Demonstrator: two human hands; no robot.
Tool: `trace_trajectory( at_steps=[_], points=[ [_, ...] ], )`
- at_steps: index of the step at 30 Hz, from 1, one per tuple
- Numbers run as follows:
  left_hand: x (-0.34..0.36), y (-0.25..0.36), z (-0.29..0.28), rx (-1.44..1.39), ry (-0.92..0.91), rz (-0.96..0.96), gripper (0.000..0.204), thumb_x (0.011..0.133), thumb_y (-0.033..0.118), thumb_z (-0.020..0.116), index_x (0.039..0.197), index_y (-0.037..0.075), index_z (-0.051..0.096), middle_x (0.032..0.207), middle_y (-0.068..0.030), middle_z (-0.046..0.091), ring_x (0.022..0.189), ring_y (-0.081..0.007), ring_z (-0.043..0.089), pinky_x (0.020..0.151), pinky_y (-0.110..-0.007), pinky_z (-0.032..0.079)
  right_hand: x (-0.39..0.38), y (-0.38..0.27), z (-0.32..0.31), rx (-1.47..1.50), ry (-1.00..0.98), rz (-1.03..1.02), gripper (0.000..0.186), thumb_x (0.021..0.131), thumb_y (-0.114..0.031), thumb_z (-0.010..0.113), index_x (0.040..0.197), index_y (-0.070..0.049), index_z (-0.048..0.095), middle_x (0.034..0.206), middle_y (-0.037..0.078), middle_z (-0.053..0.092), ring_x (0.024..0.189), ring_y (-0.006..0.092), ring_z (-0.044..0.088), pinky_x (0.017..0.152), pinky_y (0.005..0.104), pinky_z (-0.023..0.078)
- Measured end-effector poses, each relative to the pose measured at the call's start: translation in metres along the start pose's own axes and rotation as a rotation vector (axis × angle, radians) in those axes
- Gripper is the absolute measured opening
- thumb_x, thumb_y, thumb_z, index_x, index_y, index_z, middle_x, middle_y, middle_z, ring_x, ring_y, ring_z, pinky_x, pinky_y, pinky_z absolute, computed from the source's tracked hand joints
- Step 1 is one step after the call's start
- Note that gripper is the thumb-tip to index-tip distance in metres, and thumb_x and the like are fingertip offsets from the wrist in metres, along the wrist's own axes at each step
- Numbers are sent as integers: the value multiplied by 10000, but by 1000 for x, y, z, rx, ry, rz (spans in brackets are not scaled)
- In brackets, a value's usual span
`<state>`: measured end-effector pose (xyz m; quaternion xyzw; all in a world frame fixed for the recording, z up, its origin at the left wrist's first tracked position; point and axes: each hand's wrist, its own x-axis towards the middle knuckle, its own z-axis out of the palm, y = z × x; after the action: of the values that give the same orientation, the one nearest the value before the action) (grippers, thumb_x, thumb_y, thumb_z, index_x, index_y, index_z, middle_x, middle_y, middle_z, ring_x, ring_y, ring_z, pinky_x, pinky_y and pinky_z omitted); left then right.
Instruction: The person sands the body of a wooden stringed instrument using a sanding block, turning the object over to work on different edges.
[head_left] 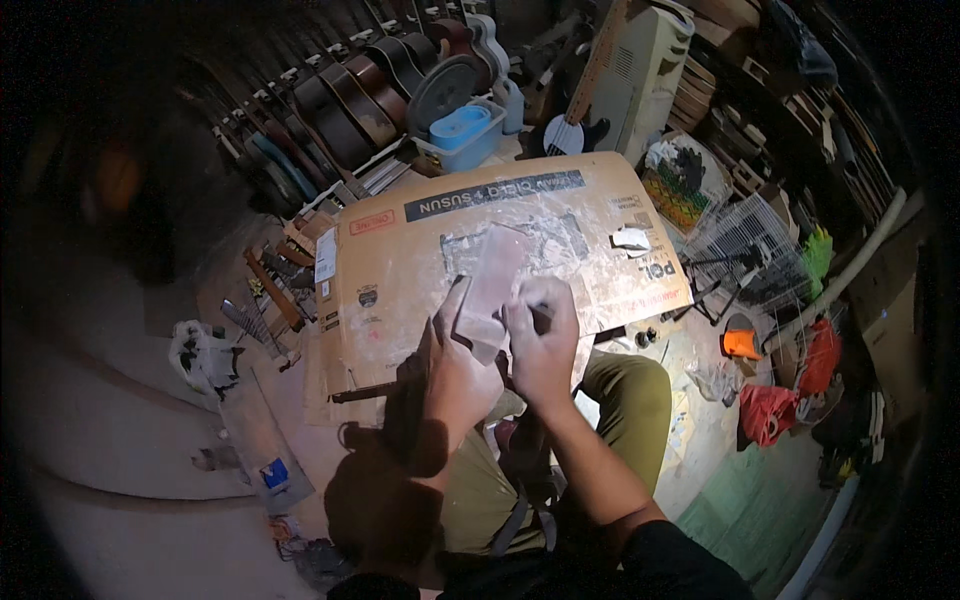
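Note:
My left hand [460, 365] is closed around a long, pale pinkish rectangular piece [494, 270], dusted white and held at a slant over a large cardboard sheet [380, 270]. My right hand [540, 340] has its fingers curled tightly at the piece's lower right edge; what exactly is pinched there is hidden. White powder is smeared on the cardboard behind the piece, and a small crumpled white scrap [630, 240] lies near the sheet's right side.
Guitars [350, 110] line the back left, beside a plastic tub [455, 150]. A pale cabinet [645, 90], wire cage [740, 250], orange object [741, 342] and red bag [768, 420] are on the right. Wood pieces [275, 285] lie left. My legs [630, 420] are below the cardboard.

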<state>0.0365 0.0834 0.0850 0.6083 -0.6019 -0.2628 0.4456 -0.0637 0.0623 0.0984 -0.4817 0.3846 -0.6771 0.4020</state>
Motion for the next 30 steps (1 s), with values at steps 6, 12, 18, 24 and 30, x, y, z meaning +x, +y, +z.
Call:
trace_trajectory(
  at_steps=[6,12,18,24,30],
  points=[
    [7,-11,2,-250,-7,-71,748,803,68,731,1428,9,325,1253,-244,531,1178,-390,570,1006,-446,457,-19,10,-9,-108,-151,-122,151,907,-75,676,925,-45,529,910,56,501,824,148,511,760,286,438],
    [14,-18,4,-407,-51,-100,716,842,107,729,1394,-49,298,1237,-245,551,1143,-355,609,982,-427,472,-8,7,3,-14,-93,-109,158,845,-5,690,896,-36,544,889,65,526,804,172,526,757,294,439],
    [12,-22,3,-118,-42,-23,554,880,102,676,1350,-32,416,1236,-208,585,1130,-281,613,965,-399,477,-5,4,4,138,-99,104,135,913,-27,637,897,-51,505,891,27,499,831,99,508,735,251,443],
    [17,-18,1,-320,-48,-51,500,893,94,649,1338,-35,458,1221,-172,600,1096,-238,612,933,-367,486,-7,9,2,-65,-130,-76,111,922,-18,623,907,-52,518,868,18,515,801,85,528,722,251,469],
    [23,-2,-4,-498,-37,-53,483,906,87,624,1346,-40,473,1207,-141,612,1063,-200,610,904,-336,492,-15,2,9,-116,-136,-84,143,861,-25,695,916,-41,564,871,47,558,786,125,545,729,275,462]
  ],
)
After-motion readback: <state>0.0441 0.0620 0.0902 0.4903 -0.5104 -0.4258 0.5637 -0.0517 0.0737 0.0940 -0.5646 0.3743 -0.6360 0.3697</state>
